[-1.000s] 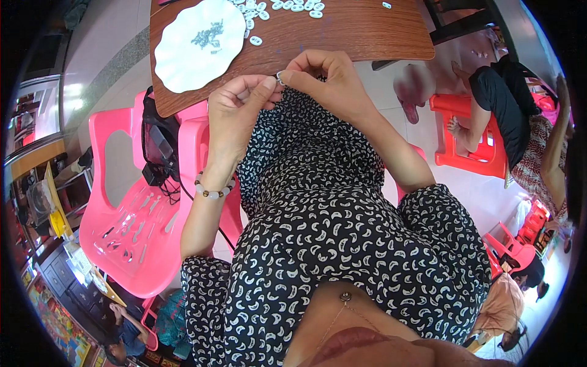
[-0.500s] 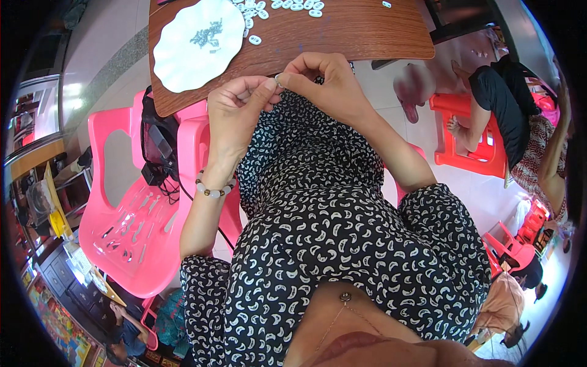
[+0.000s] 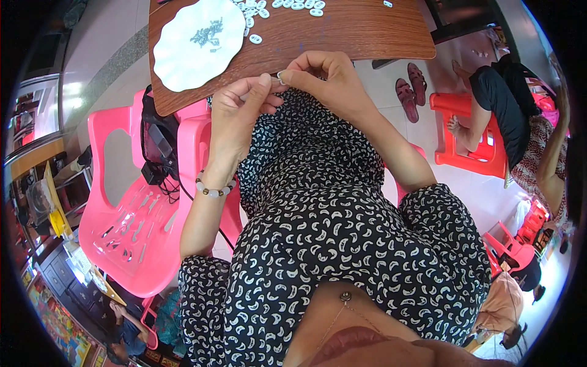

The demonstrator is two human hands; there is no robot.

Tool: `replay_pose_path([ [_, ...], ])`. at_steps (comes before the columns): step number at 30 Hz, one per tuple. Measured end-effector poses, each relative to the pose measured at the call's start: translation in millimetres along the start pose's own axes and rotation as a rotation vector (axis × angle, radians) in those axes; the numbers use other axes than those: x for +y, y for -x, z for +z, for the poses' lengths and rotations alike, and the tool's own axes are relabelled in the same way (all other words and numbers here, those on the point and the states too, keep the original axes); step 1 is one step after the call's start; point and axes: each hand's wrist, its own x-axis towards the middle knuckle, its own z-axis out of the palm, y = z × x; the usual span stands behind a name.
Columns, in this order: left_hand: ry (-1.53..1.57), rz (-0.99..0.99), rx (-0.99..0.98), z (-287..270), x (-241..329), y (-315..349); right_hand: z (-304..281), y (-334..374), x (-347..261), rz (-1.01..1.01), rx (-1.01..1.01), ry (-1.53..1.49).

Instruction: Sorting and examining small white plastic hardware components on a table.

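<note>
Just in front of the table's near edge, my two hands meet at their fingertips. My right hand (image 3: 330, 82) pinches a small white piece (image 3: 280, 77) between thumb and forefinger, its edge showing on the left side. The thumb and forefinger of my left hand (image 3: 239, 107) are pressed together beside it; whatever they grip is too small to make out. Beyond my left hand lies a white scalloped plate (image 3: 177, 66) with a heap of tiny silvery grey pieces (image 3: 208, 35) on it. Several white oval pieces with two dark holes (image 3: 255, 38) are scattered right of the plate.
The brown wood-grain table (image 3: 361, 37) spans the top. A pink chair (image 3: 122, 244) at left holds a black bag (image 3: 160, 144) with cables. On the floor at right are dark red slippers (image 3: 406, 96) and a red stool (image 3: 455, 144), beside a seated person (image 3: 504, 104).
My fingertips have drawn slightly apart, so the white piece's edge shows more clearly at my right hand. The slippers, blurred before, now lie sharp and still on the floor.
</note>
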Motion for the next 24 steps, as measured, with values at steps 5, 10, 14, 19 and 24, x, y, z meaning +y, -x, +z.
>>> replay_pose_path([
  [5, 0.063, -0.063, 0.036, -2.8, 3.6, 0.9, -1.7, 0.6, 0.4, -0.004, 0.013, 0.040],
  [10, 0.034, -0.029, 0.032, -3.1, 2.0, 2.1, -0.2, 1.2, -3.7, 0.004, -0.010, 0.015],
  [14, 0.020, -0.031, 0.036, -3.2, 1.4, 3.1, 0.1, 0.8, -5.9, 0.002, -0.022, -0.002],
  [19, 0.060, -0.040, 0.048, -2.2, 0.1, 2.9, -0.6, 0.5, -6.0, 0.001, -0.024, 0.061],
  [24, 0.054, -0.018, 0.062, -2.3, -0.7, 1.8, -0.4, -0.1, -5.8, -0.012, -0.026, 0.080],
])
